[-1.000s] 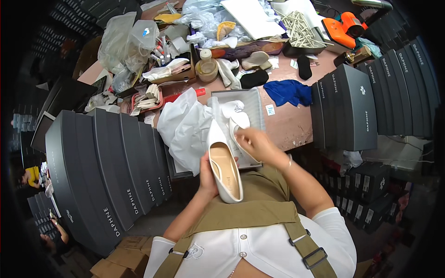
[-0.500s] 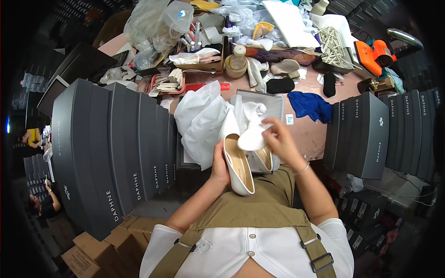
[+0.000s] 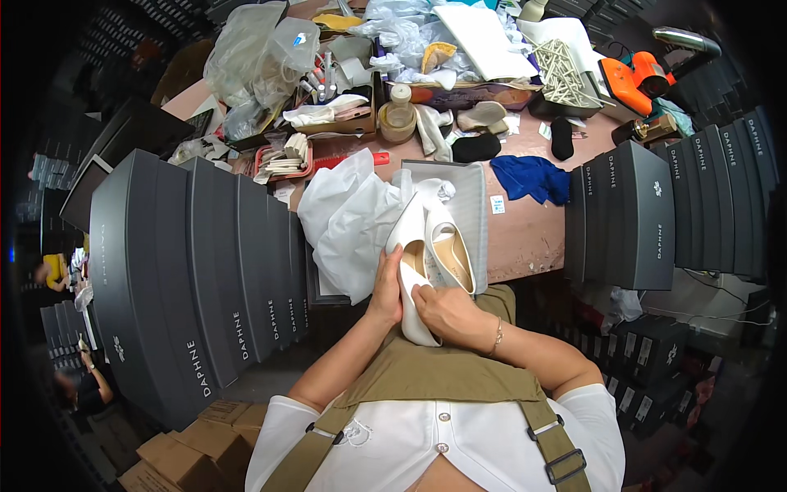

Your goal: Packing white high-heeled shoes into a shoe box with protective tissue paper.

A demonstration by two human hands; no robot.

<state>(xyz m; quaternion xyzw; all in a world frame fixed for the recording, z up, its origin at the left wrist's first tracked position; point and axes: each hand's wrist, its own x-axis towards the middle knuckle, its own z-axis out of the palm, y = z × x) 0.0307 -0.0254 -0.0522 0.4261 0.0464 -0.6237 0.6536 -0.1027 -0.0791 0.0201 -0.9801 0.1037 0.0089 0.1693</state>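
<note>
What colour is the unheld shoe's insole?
The insole is beige, best seen in the head view.

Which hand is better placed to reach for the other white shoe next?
Probably the right hand: it is closer to the other shoe, which lies right of the held shoe. The left hand supports the held shoe from its left side.

The held white shoe, smooth and pointed, has its toe toward twelve o'clock and its heel toward six; its beige inside shows near the front of the opening, while the rear is partly hidden. The matching shoe lies just beside it at two o'clock, opening upward, beige insole showing, toe toward eleven.
</note>
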